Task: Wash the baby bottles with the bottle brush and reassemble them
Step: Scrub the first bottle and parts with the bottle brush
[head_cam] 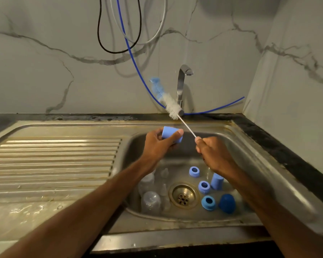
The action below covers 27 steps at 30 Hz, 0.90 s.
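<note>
The left hand hangs over the stainless steel sink basin, its grip closed round a light blue plastic cap pinched between thumb and fingers. The right hand's grip is curled round the thin wire handle of a long bottle brush, whose white and blue bristles point up towards the chrome tap; the brush is outside the cap. On the basin floor, left of the brass drain, lie two clear plastic baby bottles with clear teats beside them. Right of the drain sit three blue screw rings, a second light blue cap and a dark blue domed cap. A ridged steel drainboard lies to the left.
</note>
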### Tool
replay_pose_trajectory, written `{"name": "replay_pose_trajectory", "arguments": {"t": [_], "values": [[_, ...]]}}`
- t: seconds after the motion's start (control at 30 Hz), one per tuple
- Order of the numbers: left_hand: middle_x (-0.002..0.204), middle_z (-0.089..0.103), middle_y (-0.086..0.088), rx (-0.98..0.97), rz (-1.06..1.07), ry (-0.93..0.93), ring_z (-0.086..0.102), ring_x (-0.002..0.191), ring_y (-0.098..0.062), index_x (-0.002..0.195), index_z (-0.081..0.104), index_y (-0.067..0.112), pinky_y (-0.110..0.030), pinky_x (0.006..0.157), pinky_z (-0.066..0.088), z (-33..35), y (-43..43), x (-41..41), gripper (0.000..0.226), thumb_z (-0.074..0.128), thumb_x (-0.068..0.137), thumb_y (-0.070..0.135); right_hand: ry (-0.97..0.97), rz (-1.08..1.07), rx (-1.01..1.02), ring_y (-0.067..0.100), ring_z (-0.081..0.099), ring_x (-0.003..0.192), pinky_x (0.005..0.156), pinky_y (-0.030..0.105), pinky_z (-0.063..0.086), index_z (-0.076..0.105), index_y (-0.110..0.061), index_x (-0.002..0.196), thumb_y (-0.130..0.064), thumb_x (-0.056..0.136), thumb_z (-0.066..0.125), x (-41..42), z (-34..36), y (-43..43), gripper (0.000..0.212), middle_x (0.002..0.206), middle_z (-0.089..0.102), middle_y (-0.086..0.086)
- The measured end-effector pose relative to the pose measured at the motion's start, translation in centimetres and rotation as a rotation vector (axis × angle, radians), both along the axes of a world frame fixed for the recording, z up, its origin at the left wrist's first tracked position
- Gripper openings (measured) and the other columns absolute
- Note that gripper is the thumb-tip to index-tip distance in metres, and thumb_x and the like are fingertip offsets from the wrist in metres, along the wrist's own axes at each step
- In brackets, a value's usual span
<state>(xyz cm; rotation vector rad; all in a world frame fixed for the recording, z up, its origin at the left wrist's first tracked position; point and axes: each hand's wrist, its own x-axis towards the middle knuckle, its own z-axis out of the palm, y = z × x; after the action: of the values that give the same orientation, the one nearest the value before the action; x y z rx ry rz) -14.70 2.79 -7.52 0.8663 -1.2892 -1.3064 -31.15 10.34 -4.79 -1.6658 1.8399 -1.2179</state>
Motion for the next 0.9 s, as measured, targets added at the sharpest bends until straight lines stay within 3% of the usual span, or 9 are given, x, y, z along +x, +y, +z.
{"name": "replay_pose_trajectory", "arguments": {"t": [0.07,0.17,0.23,0.33,0.47,0.53,0.63,0.77,0.9], "values": [[0.093,0.076,-0.008,-0.034,0.016,-0.139,0.075,0.082,-0.019,0.111,0.071,0.009,-0.034,0.075,0.064,-0.7,-0.1,0.1,0.046,0.082,0.083,0.044,0.079,-0.032,-0.103,0.014,0.047,0.049,0.059,0.037,0.042,0.058,-0.002,0.063,-0.028,0.106,0.046,-0.8,-0.1,-0.2,0.052,0.048,0.05,-0.003],[0.098,0.074,-0.005,-0.076,-0.015,-0.323,0.073,0.084,-0.018,0.117,0.066,0.016,-0.03,0.067,0.062,-1.4,-0.1,-0.3,0.05,0.078,0.084,0.052,0.194,-0.103,-0.314,0.024,0.051,0.05,0.056,0.043,0.046,0.055,-0.003,0.062,-0.037,0.105,0.043,-1.9,0.0,-0.5,0.056,0.051,0.052,0.005],[0.1,0.071,0.001,-0.171,-0.041,-0.476,0.07,0.086,-0.013,0.12,0.062,0.021,-0.024,0.065,0.056,-1.5,0.0,-0.5,0.047,0.074,0.088,0.052,0.248,-0.142,-0.435,0.028,0.05,0.049,0.052,0.046,0.044,0.051,-0.005,0.061,-0.039,0.103,0.042,-3.1,0.2,-0.5,0.055,0.05,0.05,0.008],[0.107,0.065,0.007,-0.368,-0.097,-0.742,0.065,0.092,-0.007,0.128,0.054,0.023,-0.018,0.075,0.052,-1.7,0.0,-0.4,0.047,0.073,0.091,0.044,0.264,-0.205,-0.549,0.029,0.044,0.048,0.05,0.046,0.039,0.045,-0.007,0.061,-0.035,0.104,0.044,-4.8,0.5,-0.4,0.051,0.051,0.046,0.006],[0.109,0.063,0.008,-0.472,-0.162,-0.86,0.061,0.09,-0.001,0.126,0.059,0.021,-0.008,0.073,0.047,-2.3,0.0,-1.5,0.048,0.082,0.085,0.034,0.198,-0.289,-0.612,0.029,0.041,0.049,0.051,0.046,0.036,0.042,-0.009,0.061,-0.036,0.104,0.042,-6.3,0.1,-0.2,0.05,0.05,0.043,0.004],[0.111,0.063,0.007,-0.548,-0.194,-0.936,0.059,0.091,-0.003,0.125,0.061,0.022,-0.013,0.077,0.048,-2.8,-0.5,-3.1,0.05,0.083,0.082,0.035,0.166,-0.33,-0.621,0.032,0.044,0.051,0.051,0.047,0.039,0.043,-0.011,0.063,-0.033,0.104,0.042,-6.8,-0.3,-0.4,0.047,0.052,0.047,0.007],[0.112,0.066,0.002,-0.601,-0.245,-1.053,0.061,0.095,-0.014,0.124,0.061,0.021,-0.032,0.083,0.053,-3.6,-2.2,-6.4,0.057,0.087,0.076,0.036,0.162,-0.389,-0.602,0.028,0.043,0.049,0.048,0.045,0.038,0.041,-0.016,0.066,-0.03,0.104,0.043,-7.2,-1.0,-0.8,0.041,0.054,0.042,0.001],[0.11,0.065,-0.003,-0.591,-0.298,-1.183,0.06,0.099,-0.022,0.119,0.06,0.02,-0.039,0.085,0.052,-4.5,-5.0,-11.4,0.059,0.091,0.07,0.031,0.16,-0.474,-0.596,0.02,0.035,0.049,0.052,0.03,0.025,0.039,-0.02,0.068,-0.026,0.105,0.045,-7.7,-1.8,-1.1,0.037,0.055,0.04,-0.002],[0.124,0.059,-0.007,-0.546,-0.356,-1.329,0.059,0.112,-0.027,0.125,0.056,0.022,-0.046,0.095,0.053,-7.8,-7.9,-15.0,0.063,0.088,0.072,0.031,0.149,-0.516,-0.578,0.021,0.044,0.049,0.05,0.028,0.027,0.045,-0.019,0.069,-0.028,0.105,0.043,-8.1,-2.3,-1.6,0.037,0.056,0.048,0.002]]}}
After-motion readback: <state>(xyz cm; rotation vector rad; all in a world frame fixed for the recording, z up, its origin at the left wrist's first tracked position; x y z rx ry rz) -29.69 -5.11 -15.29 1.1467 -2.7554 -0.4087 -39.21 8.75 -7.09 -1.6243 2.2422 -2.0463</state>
